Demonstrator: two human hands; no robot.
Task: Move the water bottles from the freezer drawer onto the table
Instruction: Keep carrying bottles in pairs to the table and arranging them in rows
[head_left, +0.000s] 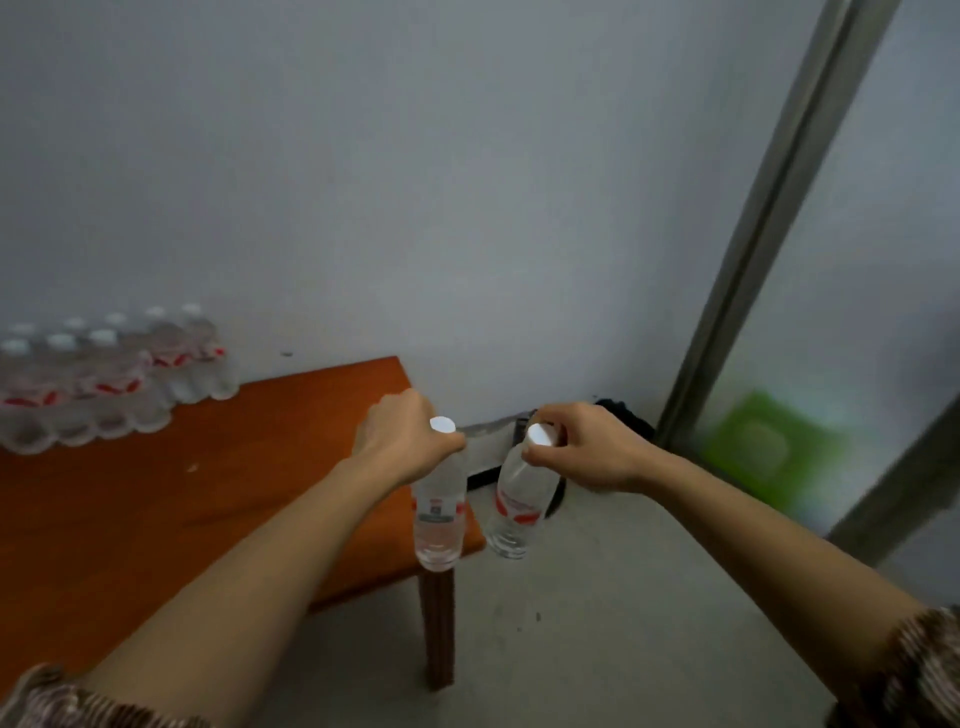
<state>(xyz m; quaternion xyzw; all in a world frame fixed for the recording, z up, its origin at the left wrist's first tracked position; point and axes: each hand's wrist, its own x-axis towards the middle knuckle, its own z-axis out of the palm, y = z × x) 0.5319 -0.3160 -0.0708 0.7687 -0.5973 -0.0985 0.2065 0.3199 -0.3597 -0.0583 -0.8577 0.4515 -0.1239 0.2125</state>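
Evidently both bottles are full and hefty: left hand (402, 441) fingers pinch one bottle (438, 512) at its neck, right hand (582, 447) likewise grips another bottle (517, 506); the table (156, 499) lies at nine o'clock.

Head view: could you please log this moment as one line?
left hand: holds bottle by neck | right hand: holds second bottle | table: bottles grouped at back

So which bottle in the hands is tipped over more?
The clear plastic bottle in the right hand leans sideways; the left hand's bottle hangs straight.
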